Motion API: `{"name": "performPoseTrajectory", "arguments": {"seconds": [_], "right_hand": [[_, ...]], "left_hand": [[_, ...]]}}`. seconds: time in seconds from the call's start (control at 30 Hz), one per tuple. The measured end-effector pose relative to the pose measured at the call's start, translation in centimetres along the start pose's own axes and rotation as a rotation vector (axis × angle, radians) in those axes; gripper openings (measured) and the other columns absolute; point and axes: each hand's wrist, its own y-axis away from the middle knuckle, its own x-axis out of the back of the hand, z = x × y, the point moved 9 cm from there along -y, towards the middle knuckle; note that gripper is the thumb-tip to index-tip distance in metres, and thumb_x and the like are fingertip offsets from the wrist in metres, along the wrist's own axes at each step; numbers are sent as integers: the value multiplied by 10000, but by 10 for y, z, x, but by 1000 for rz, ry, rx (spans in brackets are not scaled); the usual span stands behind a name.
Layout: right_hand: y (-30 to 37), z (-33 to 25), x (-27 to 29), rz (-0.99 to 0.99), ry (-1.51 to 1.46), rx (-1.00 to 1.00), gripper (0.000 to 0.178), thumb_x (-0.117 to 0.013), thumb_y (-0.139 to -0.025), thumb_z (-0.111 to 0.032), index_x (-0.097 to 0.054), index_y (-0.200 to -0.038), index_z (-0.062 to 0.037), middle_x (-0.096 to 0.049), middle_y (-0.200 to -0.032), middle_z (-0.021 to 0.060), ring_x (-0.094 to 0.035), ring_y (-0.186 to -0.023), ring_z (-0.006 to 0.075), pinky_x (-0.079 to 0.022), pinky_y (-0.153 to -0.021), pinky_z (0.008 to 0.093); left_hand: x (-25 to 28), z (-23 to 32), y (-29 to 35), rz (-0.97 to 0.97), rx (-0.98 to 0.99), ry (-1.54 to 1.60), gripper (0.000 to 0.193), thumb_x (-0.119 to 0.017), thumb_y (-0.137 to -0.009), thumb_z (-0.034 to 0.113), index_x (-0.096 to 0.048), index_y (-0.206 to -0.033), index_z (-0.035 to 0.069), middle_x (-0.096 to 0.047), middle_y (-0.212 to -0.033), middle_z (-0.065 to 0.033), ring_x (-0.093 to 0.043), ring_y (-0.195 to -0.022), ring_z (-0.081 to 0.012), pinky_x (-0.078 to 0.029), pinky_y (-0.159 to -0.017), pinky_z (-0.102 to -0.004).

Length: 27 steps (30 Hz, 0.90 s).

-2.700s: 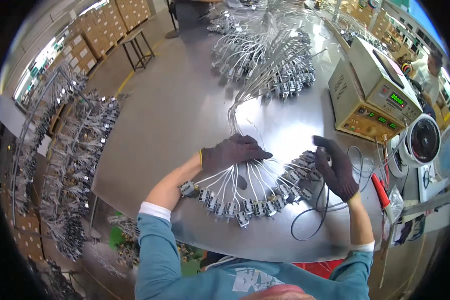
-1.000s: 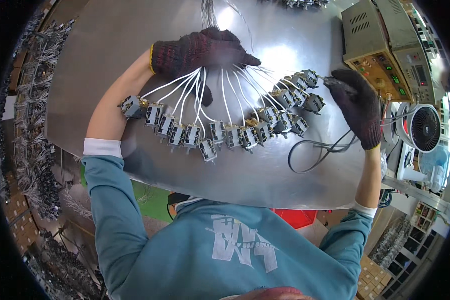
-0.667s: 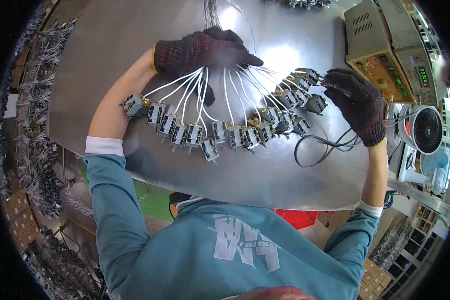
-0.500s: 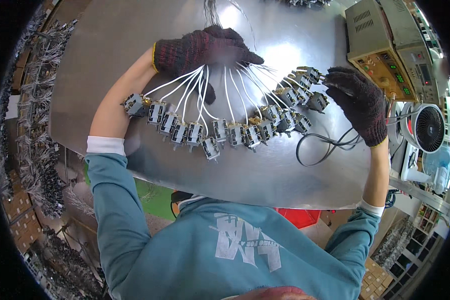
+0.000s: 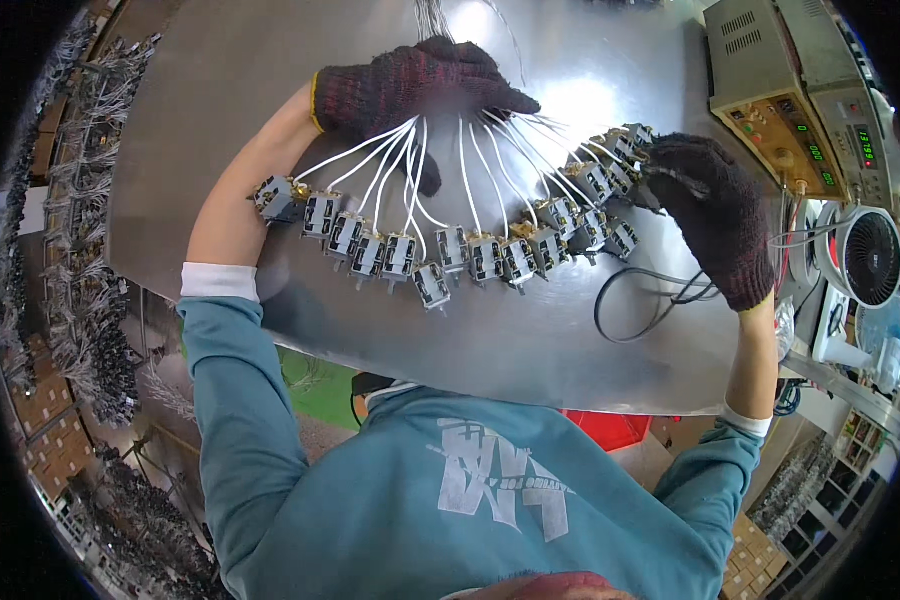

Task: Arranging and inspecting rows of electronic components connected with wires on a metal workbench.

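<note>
White cables (image 5: 472, 175) fan out from under my left hand (image 5: 425, 88), which wears a dark knitted glove and is closed around their bundle. At each cable's end is a small grey box-shaped part (image 5: 399, 257) with brass-coloured bits; several lie in an arc on the metal table (image 5: 390, 345). The leftmost part (image 5: 276, 198) lies against my left forearm. My right hand (image 5: 712, 215), also gloved, is at the right end of the arc, its fingers and thumb closed on one grey box-shaped part (image 5: 646, 194). Its fingertips partly hide that part.
Bench instruments (image 5: 785, 130) with lit displays stand at the right back. Beside them is a small fan (image 5: 870, 258). A dark looped cable (image 5: 602, 305) lies below my right hand. Bundles of wired parts (image 5: 100, 290) hang at the left, and a red bin (image 5: 607, 428) sits below the table's edge.
My right fingers have shifted slightly down to another part in the arc. The left hand keeps its hold on the bundle. One instrument's display has turned from red to green.
</note>
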Motion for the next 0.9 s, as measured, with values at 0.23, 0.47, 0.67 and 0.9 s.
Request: {"name": "performPoseTrajectory", "arguments": {"seconds": [0.23, 0.47, 0.67, 0.9], "right_hand": [[-2, -17, -4, -49, 60, 133, 318, -780, -877, 29, -757, -1181, -63, -735, -1229, 128, -733, -1092, 265, -585, -923, 360], [42, 5, 4, 121, -366, -433, 242, -781, -961, -73, -749, -1191, -3, -758, -1185, 100, -710, -1076, 150, -585, -891, 307], [66, 15, 7, 227, -229, -353, 238, -774, -958, -58, -746, -1190, -9, -749, -1199, 105, -707, -1066, 171, -574, -917, 328], [51, -11, 2, 160, 109, -25, 331, -812, -868, -28, -754, -1188, -92, -735, -1218, 156, -720, -1085, 339, -573, -935, 396]], "left_hand": [[-1, 0, 2, -13, 25, 35, 1110, -976, -583, 460, -530, -1554, 161, -671, -1259, -115, -618, -1228, -337, -460, -1097, -480], [-3, -3, 0, -6, 21, 111, 1078, -984, -584, 350, -535, -1550, 180, -661, -1287, -118, -629, -1233, -330, -480, -1096, -470], [6, 2, -4, 58, -2, 18, 1090, -979, -576, 310, -527, -1560, 183, -664, -1284, -115, -630, -1230, -330, -486, -1098, -470], [-6, -6, 1, -148, 198, 85, 1097, -967, -563, 401, -553, -1555, 184, -608, -1469, -155, -508, -1430, -377, -373, -1235, -495]]}}
